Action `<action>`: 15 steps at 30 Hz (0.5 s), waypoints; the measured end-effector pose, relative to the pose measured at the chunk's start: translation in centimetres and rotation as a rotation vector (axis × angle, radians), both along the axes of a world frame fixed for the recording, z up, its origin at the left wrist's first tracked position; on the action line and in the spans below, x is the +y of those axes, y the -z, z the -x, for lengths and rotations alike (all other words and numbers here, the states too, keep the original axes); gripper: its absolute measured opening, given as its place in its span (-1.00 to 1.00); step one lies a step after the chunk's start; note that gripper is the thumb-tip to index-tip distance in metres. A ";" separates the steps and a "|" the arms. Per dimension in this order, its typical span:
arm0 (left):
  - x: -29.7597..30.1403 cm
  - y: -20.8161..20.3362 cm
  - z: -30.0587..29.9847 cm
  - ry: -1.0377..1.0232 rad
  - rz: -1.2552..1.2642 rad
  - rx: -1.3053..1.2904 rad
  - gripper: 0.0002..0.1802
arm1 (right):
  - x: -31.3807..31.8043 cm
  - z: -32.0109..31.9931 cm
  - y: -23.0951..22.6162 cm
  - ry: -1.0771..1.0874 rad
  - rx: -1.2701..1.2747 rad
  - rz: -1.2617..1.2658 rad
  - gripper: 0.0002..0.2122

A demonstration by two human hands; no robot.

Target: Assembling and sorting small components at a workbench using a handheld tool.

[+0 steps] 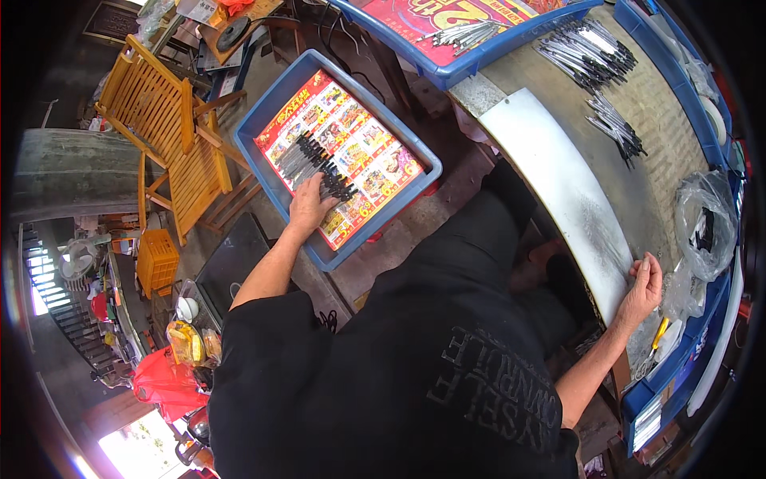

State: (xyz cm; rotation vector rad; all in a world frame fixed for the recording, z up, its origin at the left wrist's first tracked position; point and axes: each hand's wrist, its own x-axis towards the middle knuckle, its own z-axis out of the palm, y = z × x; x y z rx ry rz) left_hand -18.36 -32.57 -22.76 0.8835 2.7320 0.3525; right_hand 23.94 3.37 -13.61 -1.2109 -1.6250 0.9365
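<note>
My left hand (309, 206) reaches into a blue plastic tray (435, 169) with its fingers stretched over a row of slim pens (307, 153), grey with black ends. The fingertips touch the near part of that row. The pens lie side by side on a colourful printed sheet (373, 136) lining the tray. My right hand (643, 294) is at the worktable's right side, near a clear plastic bag (706, 227) with black parts inside. Its thumb and fingers are curled together; anything between them is too small to make out.
On the worktable lie a white sheet (558, 184), loose pen bundles (586, 54) and a smaller bundle (616, 128). Another blue tray (447, 76) with pens stands at the far side. A yellow-handled tool (661, 332) lies below my right hand. A wooden chair (171, 120) stands left.
</note>
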 end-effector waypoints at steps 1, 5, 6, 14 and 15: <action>0.0 -0.1 0.0 -0.021 0.003 -0.014 -0.35 | 0.0 0.0 0.0 0.001 0.006 0.000 -0.81; -0.1 0.5 -0.2 -0.033 0.006 0.011 -0.34 | 0.2 -0.1 0.1 0.005 0.008 0.010 -0.82; -0.1 0.6 -0.2 -0.050 -0.026 0.024 -0.34 | 0.3 -0.2 0.3 0.003 0.011 0.007 -0.82; 0.2 0.0 -0.3 -0.026 0.033 0.053 -0.28 | 0.7 -0.6 0.7 -0.021 0.031 0.010 -0.82; 0.0 -0.2 -0.3 -0.034 0.035 0.042 -0.27 | 0.7 -0.6 0.8 -0.022 0.025 0.015 -0.82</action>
